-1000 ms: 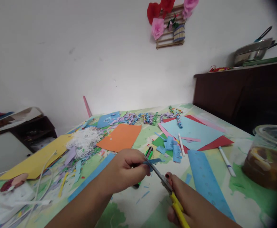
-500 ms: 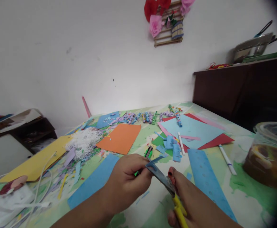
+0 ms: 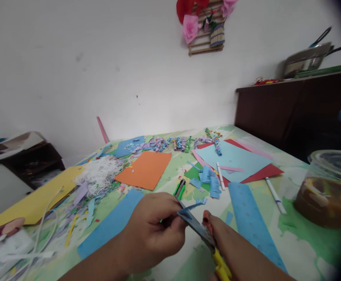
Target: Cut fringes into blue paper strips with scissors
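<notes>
Curled fingers of my left hand (image 3: pixel 155 230) pinch a small strip of blue paper (image 3: pixel 196 204), whose far end is cut into a fringe. My right hand (image 3: pixel 231 242) grips yellow-handled scissors (image 3: pixel 199 228), their blades pointing at the left fingertips and touching or very near the strip. Most of the handle is hidden by the right hand and the frame's bottom edge. Just behind the left hand lies a green-and-black utility knife (image 3: pixel 180 188), partly covered. Several fringed blue paper pieces (image 3: pixel 206 174) rest beyond the scissors.
Blue sheets (image 3: pixel 254 224) flank my hands, with an orange sheet (image 3: pixel 145 168) ahead. White shredded paper (image 3: pixel 100 175) and scraps cover the left side. Two white markers (image 3: pixel 276 195) and a clear tub of brown liquid (image 3: pixel 325 199) stand or lie right. Rolled paper curls (image 3: pixel 182 144) line the back.
The fringed end of the blue strip has shifted slightly and shows more beyond the blades. My left hand has moved a little off the utility knife's line. The whole view has shifted slightly.
</notes>
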A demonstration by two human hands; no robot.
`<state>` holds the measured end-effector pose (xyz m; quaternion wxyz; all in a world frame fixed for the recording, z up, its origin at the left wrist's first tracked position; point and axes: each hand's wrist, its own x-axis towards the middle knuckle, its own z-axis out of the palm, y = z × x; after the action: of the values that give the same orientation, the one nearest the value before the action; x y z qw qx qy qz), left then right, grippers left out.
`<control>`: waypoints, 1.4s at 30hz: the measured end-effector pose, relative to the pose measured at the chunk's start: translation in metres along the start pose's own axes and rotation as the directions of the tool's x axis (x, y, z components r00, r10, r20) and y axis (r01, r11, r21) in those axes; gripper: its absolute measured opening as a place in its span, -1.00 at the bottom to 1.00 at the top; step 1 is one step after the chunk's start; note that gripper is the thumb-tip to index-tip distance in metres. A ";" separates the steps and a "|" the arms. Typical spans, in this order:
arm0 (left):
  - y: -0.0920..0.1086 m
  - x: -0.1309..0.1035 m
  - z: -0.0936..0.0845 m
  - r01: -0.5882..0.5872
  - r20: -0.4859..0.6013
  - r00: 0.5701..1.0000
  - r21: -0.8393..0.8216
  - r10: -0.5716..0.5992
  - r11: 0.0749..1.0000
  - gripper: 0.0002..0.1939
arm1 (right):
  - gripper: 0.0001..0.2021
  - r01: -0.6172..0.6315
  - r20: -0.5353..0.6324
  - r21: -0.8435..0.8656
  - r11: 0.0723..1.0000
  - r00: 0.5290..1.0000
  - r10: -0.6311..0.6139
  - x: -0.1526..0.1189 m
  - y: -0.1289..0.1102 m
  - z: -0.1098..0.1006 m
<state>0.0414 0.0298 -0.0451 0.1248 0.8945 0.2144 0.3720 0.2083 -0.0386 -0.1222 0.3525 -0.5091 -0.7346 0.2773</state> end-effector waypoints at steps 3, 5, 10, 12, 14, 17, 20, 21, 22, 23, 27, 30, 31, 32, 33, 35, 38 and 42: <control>0.002 0.002 0.001 0.019 0.011 1.000 -0.032 -0.018 0.999 -0.73 | -0.55 -0.013 0.040 0.034 0.999 0.999 0.012 0.003 0.000 -0.001; 0.003 0.003 0.002 0.046 0.031 0.999 -0.065 -0.044 0.997 -0.73 | -0.52 0.012 0.040 0.024 1.000 0.999 -0.013 0.004 0.001 -0.001; -0.001 0.000 0.002 0.115 0.057 0.992 -0.110 -0.109 0.987 -0.74 | -0.37 -0.013 0.065 -0.071 0.997 0.998 0.018 0.006 0.010 0.000; -0.002 0.000 0.002 0.170 0.088 0.983 -0.137 -0.159 0.976 -0.76 | -0.36 -0.011 0.065 -0.078 0.997 0.998 0.016 0.007 0.012 0.000; -0.003 0.002 0.002 0.253 0.134 0.964 -0.196 -0.229 0.947 -0.78 | -0.36 -0.011 0.076 -0.082 0.997 0.997 0.017 0.008 0.014 -0.001; -0.004 0.004 0.003 0.391 0.217 0.917 -0.324 -0.334 0.862 -0.82 | -0.36 -0.007 0.084 -0.081 0.997 0.996 0.013 0.008 0.013 -0.003; -0.007 0.005 0.005 0.516 0.307 0.855 -0.425 -0.418 0.744 -0.84 | -0.36 -0.052 0.087 -0.068 0.996 0.995 0.058 0.007 0.011 -0.006; -0.009 0.004 0.005 0.543 0.330 0.839 -0.454 -0.432 0.707 -0.85 | -0.38 -0.069 0.088 -0.061 0.996 0.993 0.074 0.007 0.010 -0.006; -0.011 0.004 0.006 0.562 0.350 0.827 -0.482 -0.440 0.672 -0.85 | -0.40 -0.079 0.091 -0.051 0.996 0.992 0.083 0.007 0.009 -0.006; -0.013 0.003 0.007 0.573 0.365 0.820 -0.508 -0.441 0.643 -0.85 | -0.42 -0.085 0.093 -0.042 0.995 0.992 0.089 0.008 0.009 -0.006; -0.022 -0.001 0.009 0.599 0.417 0.801 -0.575 -0.430 0.558 -0.83 | -0.37 -0.109 0.093 -0.038 0.993 0.989 0.112 0.011 0.007 -0.005; -0.026 -0.002 0.010 0.619 0.455 0.785 -0.594 -0.420 0.514 -0.80 | -0.41 -0.140 0.079 -0.040 0.989 0.987 0.142 0.012 0.004 -0.005; -0.026 -0.002 0.010 0.623 0.461 0.782 -0.598 -0.420 0.504 -0.79 | -0.42 -0.148 0.078 -0.039 0.988 0.986 0.151 0.012 0.003 -0.006; -0.026 -0.002 0.010 0.626 0.463 0.779 -0.600 -0.423 0.499 -0.78 | -0.42 -0.155 0.081 -0.040 0.987 0.984 0.158 0.012 0.003 -0.006; -0.026 -0.002 0.009 0.626 0.459 0.780 -0.600 -0.426 0.498 -0.77 | -0.40 -0.155 0.086 -0.044 0.987 0.984 0.159 0.012 0.003 -0.006; -0.024 -0.002 0.008 0.617 0.437 0.786 -0.599 -0.437 0.511 -0.77 | -0.36 -0.131 0.104 -0.039 0.991 0.986 0.134 0.011 0.004 -0.007; -0.019 -0.003 0.004 0.593 0.374 0.803 -0.578 -0.463 0.562 -0.76 | -0.29 -0.077 0.101 -0.018 0.997 0.992 0.078 0.009 0.008 -0.006; -0.010 -0.001 0.000 0.497 0.207 0.867 -0.431 -0.454 0.753 -0.73 | -0.23 -0.110 0.087 -0.076 0.991 0.989 0.117 0.006 0.011 -0.003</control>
<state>0.0378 0.0379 -0.0494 0.4380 0.7682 0.3320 0.3282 0.2154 -0.0295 -0.1269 0.2838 -0.5491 -0.7291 0.2937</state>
